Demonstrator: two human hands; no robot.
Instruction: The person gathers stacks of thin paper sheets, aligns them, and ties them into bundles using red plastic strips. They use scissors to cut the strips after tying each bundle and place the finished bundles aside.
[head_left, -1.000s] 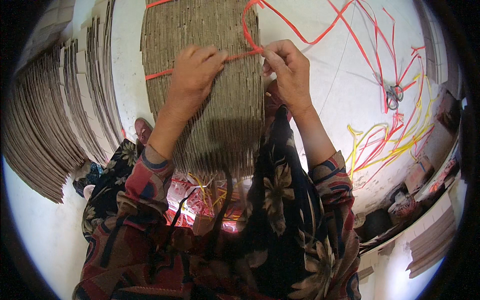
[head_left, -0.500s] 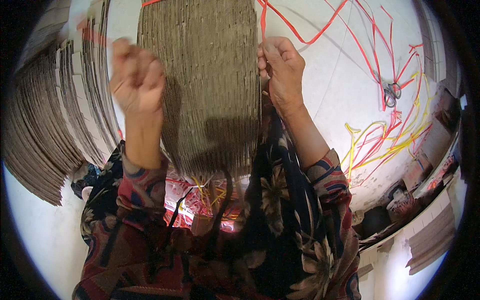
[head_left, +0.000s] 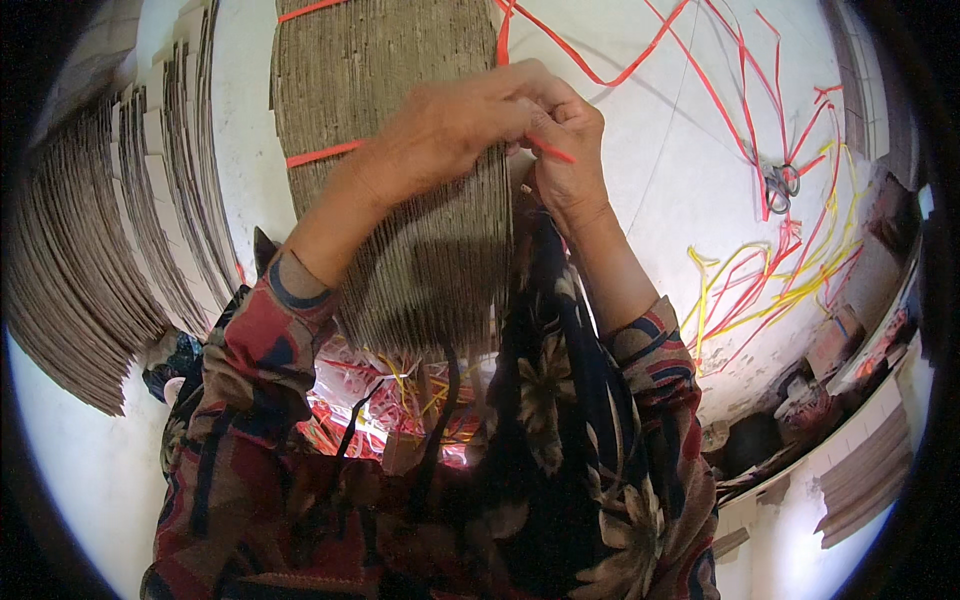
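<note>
A thick bundle of brown corrugated cardboard sheets lies before me, edges upward. One red strap crosses it at the far end, and a second red strap runs over its middle and under my left forearm. My left hand reaches across the bundle to its right edge, its fingers closed on that second strap. There it meets my right hand, which is also closed, pinching the strap. A short red strap end sticks out between the two hands; the exact crossing of the strap is hidden by the fingers.
More cardboard stacks stand at the left. On the white surface at the right lie black-handled scissors and tangled red and yellow straps. Further strap scraps lie below the bundle's near end. Dark clutter lines the lower right.
My left hand has swung from the bundle's left side across to my right hand, bringing the red strap over the top. The right hand has stayed at the right edge.
</note>
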